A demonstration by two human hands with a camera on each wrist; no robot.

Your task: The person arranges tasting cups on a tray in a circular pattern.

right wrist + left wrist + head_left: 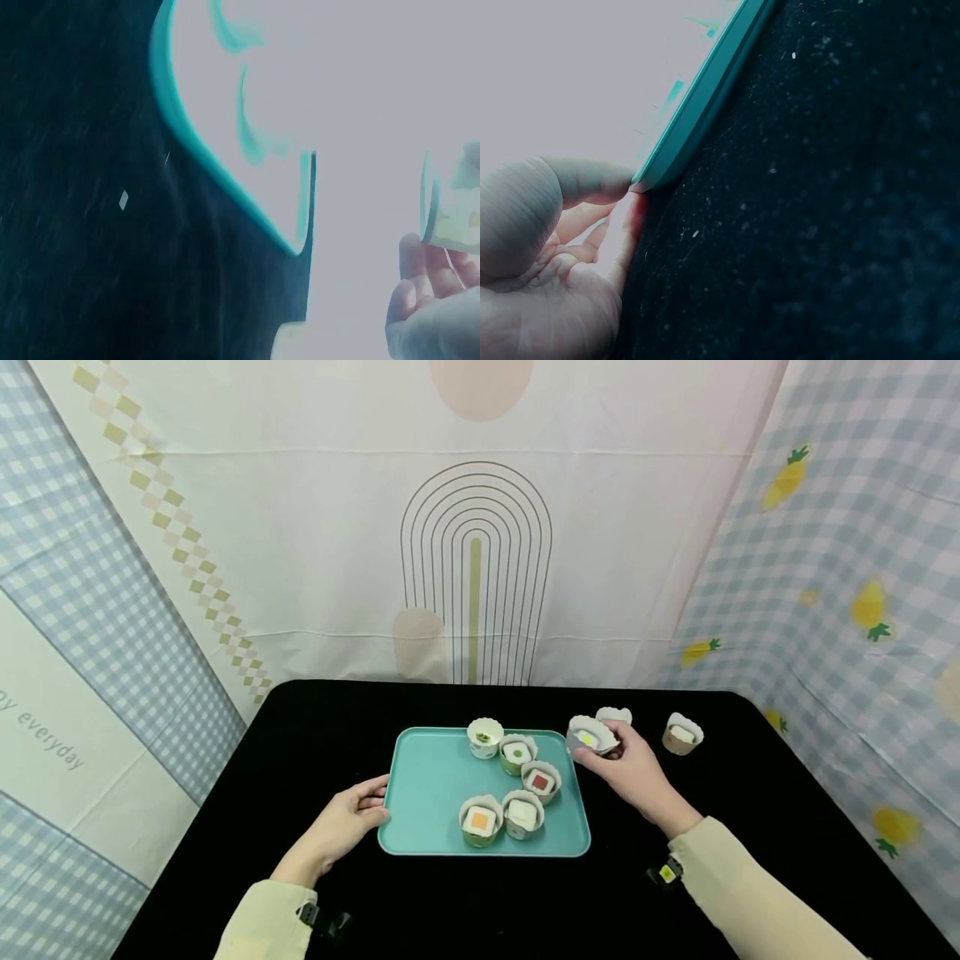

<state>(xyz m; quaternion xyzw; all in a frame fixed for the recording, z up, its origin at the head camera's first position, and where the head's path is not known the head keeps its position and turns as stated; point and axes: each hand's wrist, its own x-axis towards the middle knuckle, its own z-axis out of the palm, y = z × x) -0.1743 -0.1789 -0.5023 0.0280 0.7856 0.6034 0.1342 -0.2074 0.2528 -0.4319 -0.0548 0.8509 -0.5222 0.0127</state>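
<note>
My left hand [339, 823] pinches the left rim of a turquoise tray [422, 785]. In the left wrist view, the thumb and a finger [622, 225] meet at the tray's edge [697, 105]. Over the tray's upper right corner, my right hand [636, 773] grips a paper baking cup [579, 745] holding a white piece with a yellow centre. On the tray stand several similar cups: one with an orange-topped piece [480, 821], one with a plain white piece [521, 814], one with a red-centred piece [540, 782], a green-dotted one [517, 753] and one with green bits [483, 737].
Behind my right hand, another paper cup [615, 716] stands on the black tabletop [322, 727]. Farther right is a cup with a white piece [682, 734]. A patterned cloth [337, 568] hangs behind the table, with checked cloth [825, 610] at the sides.
</note>
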